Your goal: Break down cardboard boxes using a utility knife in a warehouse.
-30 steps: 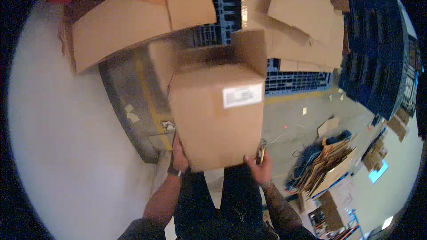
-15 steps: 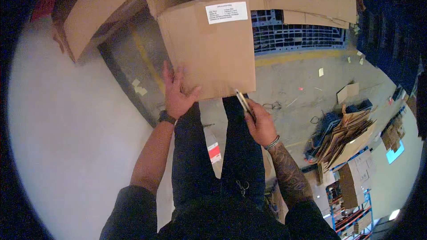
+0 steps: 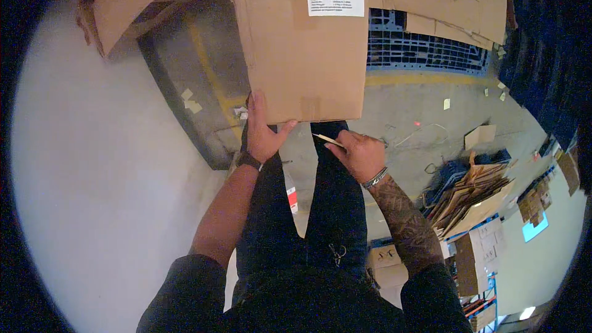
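Note:
A brown cardboard box (image 3: 305, 61) stands in front of me, with a white printed label (image 3: 336, 4) near its top edge and a strip of tape at the lower edge. My left hand (image 3: 265, 140) grips its lower left corner, fingers along the side and thumb at the bottom edge. In my right hand (image 3: 364, 157) is a utility knife (image 3: 330, 140), held in closed fingers. Its tip points left, just below the box and apart from it. Most of the knife's handle is hidden by the hand.
Blue plastic pallets (image 3: 425, 49) lie beyond the box, under more cardboard (image 3: 444, 0). Flattened cardboard (image 3: 472, 194) is stacked at the right. A white wall (image 3: 111, 166) fills the left. Paper scraps (image 3: 446, 104) litter the concrete floor.
My right hand has drawn the knife down from the box's lower edge, and its blade has turned more to the left. My left hand has shifted to the box's corner.

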A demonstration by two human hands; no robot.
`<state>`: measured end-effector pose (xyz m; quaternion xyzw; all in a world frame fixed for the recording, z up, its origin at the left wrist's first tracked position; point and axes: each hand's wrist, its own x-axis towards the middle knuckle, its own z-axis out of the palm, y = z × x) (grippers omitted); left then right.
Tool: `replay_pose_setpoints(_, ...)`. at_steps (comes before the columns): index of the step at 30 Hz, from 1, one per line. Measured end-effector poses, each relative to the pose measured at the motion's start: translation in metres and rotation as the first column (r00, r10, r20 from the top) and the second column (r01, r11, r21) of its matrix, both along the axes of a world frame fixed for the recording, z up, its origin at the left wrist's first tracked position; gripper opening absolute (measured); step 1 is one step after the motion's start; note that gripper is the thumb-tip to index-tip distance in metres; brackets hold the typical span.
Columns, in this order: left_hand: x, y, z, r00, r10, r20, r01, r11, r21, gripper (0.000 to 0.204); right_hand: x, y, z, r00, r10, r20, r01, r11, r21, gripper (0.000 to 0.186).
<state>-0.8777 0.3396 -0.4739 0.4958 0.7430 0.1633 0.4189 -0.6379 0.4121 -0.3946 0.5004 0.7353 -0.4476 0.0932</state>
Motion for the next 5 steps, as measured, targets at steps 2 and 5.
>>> replay_pose_setpoints(2,-0.003,-0.001,-0.001,1.0,-0.005,0.003,0.005,1.0,-0.01,0.107,-0.009,0.004,-0.001,0.997,0.058,0.06,-0.065,0.99,0.127,0.029)
replay_pose_setpoints(5,-0.008,-0.002,-0.001,0.998,0.008,0.055,-0.007,1.0,-0.028,0.108,-0.016,0.006,-0.004,0.993,0.075,0.091,-0.093,0.975,0.204,0.03)
